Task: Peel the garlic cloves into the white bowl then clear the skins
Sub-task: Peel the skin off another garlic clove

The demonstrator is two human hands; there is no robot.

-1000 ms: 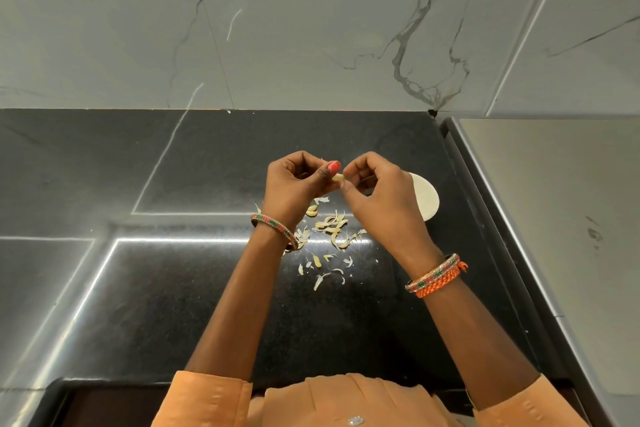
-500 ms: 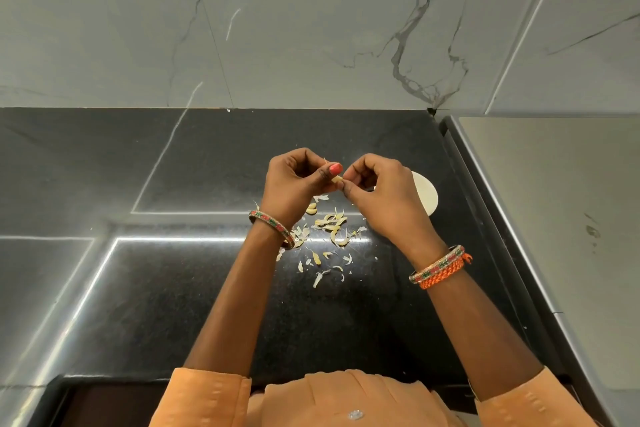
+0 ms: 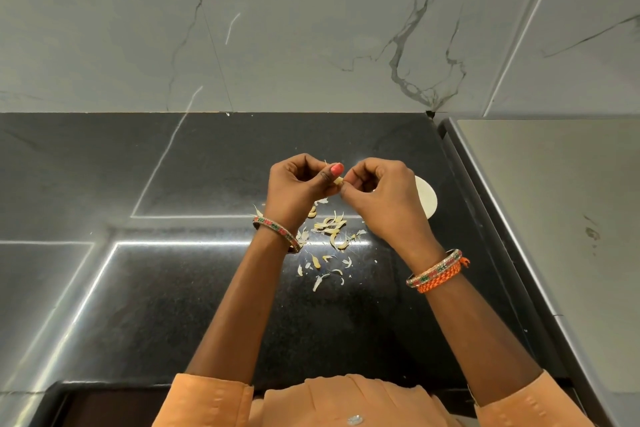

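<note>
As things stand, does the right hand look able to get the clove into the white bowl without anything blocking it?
Probably yes. The right hand hovers just beside and partly over the white bowl, with nothing visible between them. But the garlic clove is pinched by both hands, so the left hand would have to let go first.

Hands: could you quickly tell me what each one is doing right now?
Left hand: pinches the garlic clove.
Right hand: pinches the same clove.

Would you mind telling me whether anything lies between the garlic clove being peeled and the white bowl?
Only the right hand itself: it covers most of the white bowl while helping the left hand pinch the garlic clove.
</note>
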